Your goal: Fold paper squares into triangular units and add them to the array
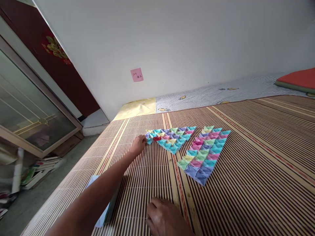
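My left hand reaches out over the striped bamboo mat, its fingertips pinched on a cyan folded paper boat. That boat lies at the left tip of a group of colourful folded paper boats, set in rows that narrow toward me. To its right is a second, larger group of paper boats, also coming to a point on my side. My right hand rests on the mat near the bottom edge, fingers curled in, with no object showing in it.
Partly hidden under my left forearm lies a stack of pale paper sheets. Behind the mat run a patterned cloth and a white wall bearing a pink note. A red cushion sits far right; a glass-paned door stands left.
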`<state>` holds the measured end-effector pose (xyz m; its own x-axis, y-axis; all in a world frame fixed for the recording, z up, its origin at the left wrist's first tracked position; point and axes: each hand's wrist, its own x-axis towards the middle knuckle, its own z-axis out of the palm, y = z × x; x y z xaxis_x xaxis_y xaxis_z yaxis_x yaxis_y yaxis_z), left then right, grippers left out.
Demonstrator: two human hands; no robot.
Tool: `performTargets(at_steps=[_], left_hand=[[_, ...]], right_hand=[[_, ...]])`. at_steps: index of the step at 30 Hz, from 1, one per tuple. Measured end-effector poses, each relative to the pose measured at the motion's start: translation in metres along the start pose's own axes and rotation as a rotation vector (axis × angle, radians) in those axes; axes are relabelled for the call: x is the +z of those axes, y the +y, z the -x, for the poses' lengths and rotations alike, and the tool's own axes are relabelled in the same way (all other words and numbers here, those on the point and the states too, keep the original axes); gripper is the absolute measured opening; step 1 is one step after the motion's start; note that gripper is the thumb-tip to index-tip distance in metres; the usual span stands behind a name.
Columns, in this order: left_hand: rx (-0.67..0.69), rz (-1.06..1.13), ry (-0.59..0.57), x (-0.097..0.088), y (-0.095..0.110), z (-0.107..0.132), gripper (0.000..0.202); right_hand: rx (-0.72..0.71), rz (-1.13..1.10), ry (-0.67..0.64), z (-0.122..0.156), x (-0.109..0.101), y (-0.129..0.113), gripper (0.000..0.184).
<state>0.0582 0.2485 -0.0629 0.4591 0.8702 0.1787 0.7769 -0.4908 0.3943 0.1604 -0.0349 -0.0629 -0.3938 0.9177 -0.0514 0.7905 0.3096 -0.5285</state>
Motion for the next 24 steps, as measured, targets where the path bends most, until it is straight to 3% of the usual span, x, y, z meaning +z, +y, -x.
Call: performTargets(at_steps=[13,19,24], left_hand=[[-0.048,0.178,0.043,0.008,0.0,-0.005,0.035],[-0.304,0.239,0.173,0.004,-0.004,-0.015,0.039],[-0.469,0.299,0.122,0.004,-0.007,-0.034,0.038]], right_hand=[[0.01,-0.043,-0.003,0.002,0.0,0.002,0.01],[0.026,-0.063,-0.039,0.004,-0.006,0.0,0.013],[0.046,-0.056,-0.093,0.002,-0.013,-0.002,0.014]])
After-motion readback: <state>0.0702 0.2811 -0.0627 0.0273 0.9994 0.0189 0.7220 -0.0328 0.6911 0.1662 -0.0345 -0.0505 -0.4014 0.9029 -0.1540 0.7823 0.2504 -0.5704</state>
